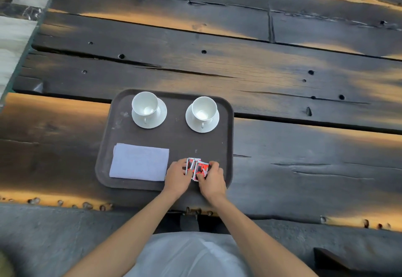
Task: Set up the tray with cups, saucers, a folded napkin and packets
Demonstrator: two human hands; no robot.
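Note:
A dark brown tray [174, 141] lies near the table's front edge. At its back stand two white cups on white saucers, the left cup [145, 107] and the right cup [204, 109]. A folded white napkin [139, 161] lies flat at the tray's front left. Red, white and black packets [196, 166] sit at the front right of the tray. My left hand [177, 177] holds their left side with its fingers curled. My right hand [211, 179] grips their right side. The packets' lower parts are hidden by my fingers.
The tray rests on a rough dark wooden plank table [282, 70] with cracks and holes. A pale tiled floor [13, 28] shows past the table's left edge. A dark object [330, 261] sits at the lower right.

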